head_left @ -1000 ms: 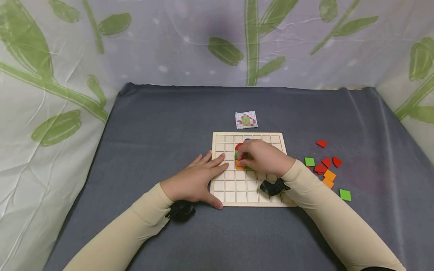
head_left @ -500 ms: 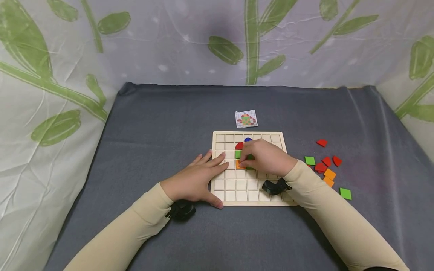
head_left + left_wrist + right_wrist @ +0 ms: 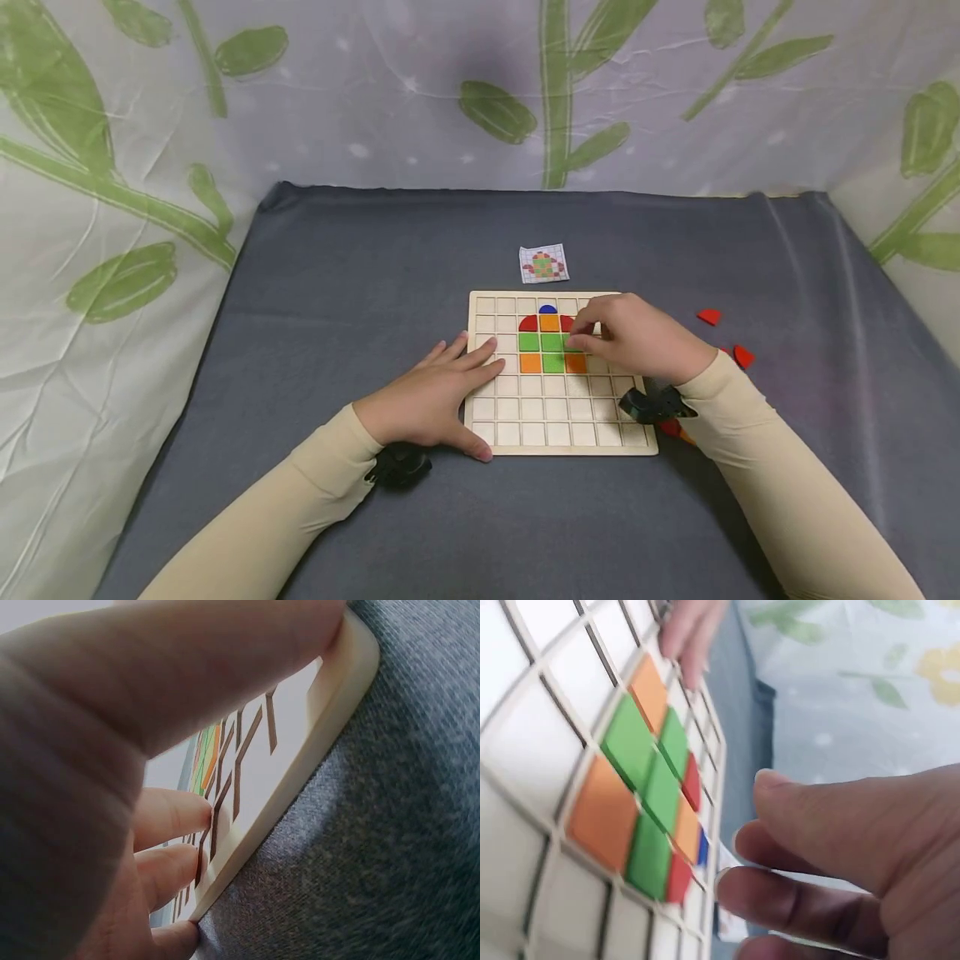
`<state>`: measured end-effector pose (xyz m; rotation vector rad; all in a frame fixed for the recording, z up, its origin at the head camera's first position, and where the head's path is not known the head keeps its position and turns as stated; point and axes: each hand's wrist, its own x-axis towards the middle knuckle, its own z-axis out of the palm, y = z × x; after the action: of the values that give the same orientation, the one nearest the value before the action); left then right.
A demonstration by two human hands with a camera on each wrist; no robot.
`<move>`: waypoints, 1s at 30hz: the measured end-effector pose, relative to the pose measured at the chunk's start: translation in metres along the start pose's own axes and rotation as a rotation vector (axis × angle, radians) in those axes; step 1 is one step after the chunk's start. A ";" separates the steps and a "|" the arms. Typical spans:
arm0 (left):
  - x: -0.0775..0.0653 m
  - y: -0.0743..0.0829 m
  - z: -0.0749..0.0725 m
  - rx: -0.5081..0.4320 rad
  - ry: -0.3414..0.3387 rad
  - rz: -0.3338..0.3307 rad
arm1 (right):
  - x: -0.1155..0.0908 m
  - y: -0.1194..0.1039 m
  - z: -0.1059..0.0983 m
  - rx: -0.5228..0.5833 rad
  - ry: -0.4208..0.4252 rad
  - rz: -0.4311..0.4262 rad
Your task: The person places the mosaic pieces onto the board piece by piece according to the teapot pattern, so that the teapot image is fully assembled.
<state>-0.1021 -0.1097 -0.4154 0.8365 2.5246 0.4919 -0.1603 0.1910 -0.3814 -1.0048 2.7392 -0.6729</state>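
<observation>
A pale wooden grid board point(image 3: 555, 442) lies on the grey cloth. My left hand point(image 3: 427, 400) rests spread at its left edge, thumb at the near corner and fingertips over the grid. Flat tiles fill cells near the board's upper middle: a blue half-round point(image 3: 548, 309), a red rounded tile point(image 3: 528, 324), green squares point(image 3: 552, 363) and orange squares point(image 3: 530, 363). Beside them hovers my right hand point(image 3: 641, 337), fingers loosely bent over the board's right part. In the right wrist view a gap shows between thumb and fingers, with nothing held.
Behind the board lies a small card point(image 3: 543, 263) printed with a coloured grid pattern. Loose red tiles point(image 3: 708, 317) lie on the cloth to the right. My right sleeve point(image 3: 750, 433) covers most of the other loose pieces there. Leaf-printed curtains point(image 3: 390, 100) enclose the table.
My right hand has moved right, away from the tiles in the middle, uncovering the green, orange and red ones. The left hand and the board have stayed put.
</observation>
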 end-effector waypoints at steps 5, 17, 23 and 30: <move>0.001 -0.001 0.001 0.003 0.004 0.005 | -0.020 0.009 -0.019 0.006 0.007 0.074; 0.000 0.000 0.001 -0.007 0.001 0.002 | -0.062 0.042 -0.034 -0.052 -0.070 0.226; -0.001 0.000 0.001 -0.006 -0.004 -0.008 | -0.074 0.065 -0.034 -0.068 -0.132 0.276; 0.000 0.000 0.000 -0.009 -0.008 -0.007 | -0.080 0.082 -0.032 -0.044 -0.169 0.343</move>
<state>-0.1022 -0.1097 -0.4149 0.8242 2.5155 0.4958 -0.1548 0.3092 -0.3920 -0.5467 2.6881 -0.4505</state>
